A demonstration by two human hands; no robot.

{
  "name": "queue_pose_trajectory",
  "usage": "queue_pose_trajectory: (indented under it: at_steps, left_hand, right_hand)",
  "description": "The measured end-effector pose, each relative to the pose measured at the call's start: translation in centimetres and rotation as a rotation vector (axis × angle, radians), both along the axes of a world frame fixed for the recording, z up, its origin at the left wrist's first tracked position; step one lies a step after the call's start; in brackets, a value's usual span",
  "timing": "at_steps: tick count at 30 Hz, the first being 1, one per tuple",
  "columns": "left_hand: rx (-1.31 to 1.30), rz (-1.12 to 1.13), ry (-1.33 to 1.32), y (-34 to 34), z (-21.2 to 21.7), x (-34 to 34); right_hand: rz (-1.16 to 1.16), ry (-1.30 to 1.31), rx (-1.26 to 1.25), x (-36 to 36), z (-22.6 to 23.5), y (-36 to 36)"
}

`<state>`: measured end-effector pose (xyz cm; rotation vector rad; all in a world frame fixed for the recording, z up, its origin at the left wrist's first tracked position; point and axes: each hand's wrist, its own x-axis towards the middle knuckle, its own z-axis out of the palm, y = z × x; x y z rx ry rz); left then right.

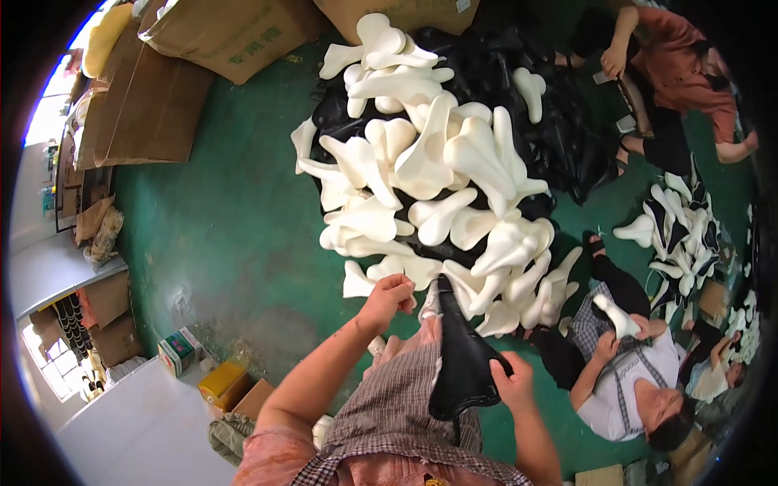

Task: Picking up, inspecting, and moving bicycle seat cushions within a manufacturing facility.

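My right hand (514, 381) grips the wide end of a black, glossy bicycle saddle cover (462, 356), thumb on top. The cover hangs over my checked apron, its narrow nose pointing away from me. Left of that nose, my left hand (391, 296) is raised with its fingers pinched together. Whatever is between those fingers is too small to make out. Just beyond both hands rises a big heap of white foam saddle pads (425, 166), lying at all angles. Black saddle covers (567, 154) lie beneath and behind the pads.
Cardboard boxes (235, 40) stand at the far left. A pale table (138, 429) with a yellow tin (224, 384) is at the near left. On the right, a seated person (628, 373) handles a white pad; another person (677, 65) sits beyond, near a second pile (685, 235).
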<state>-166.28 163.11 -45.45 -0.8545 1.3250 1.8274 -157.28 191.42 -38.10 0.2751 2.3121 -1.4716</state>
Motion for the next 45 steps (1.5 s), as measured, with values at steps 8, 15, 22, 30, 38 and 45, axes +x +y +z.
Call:
queue_pose_trajectory:
  at_steps: [8, 15, 22, 30, 38, 45]
  left_hand:
    - [-0.961, -0.180, 0.601, -5.0, -19.5, -21.1]
    - [-1.264, -0.531, 0.565, -2.4, -22.1, -24.3]
    - [-0.729, -0.179, 0.393, -6.3, -3.7, -12.2]
    - [0.200, 0.184, 0.370, -1.3, 13.1, -0.8]
    - [0.405, 0.221, 0.578, -3.3, 23.2, 7.4]
    - [0.408, 0.166, 0.727, -7.4, 27.6, 13.7]
  right_hand:
    - [-0.284, -0.455, 0.261, 5.2, -11.3, 8.0]
    - [-0.321, -0.469, 0.088, 4.1, -13.1, 7.2]
    - [-0.294, 0.039, -0.044, -9.3, -6.3, 2.5]
    - [-0.133, 0.552, -0.295, -14.6, 7.8, -8.0]
    - [-0.071, 0.799, -0.081, -4.8, 16.9, -12.2]
    - [-0.079, 0.876, -0.116, 1.7, 20.5, -16.3]
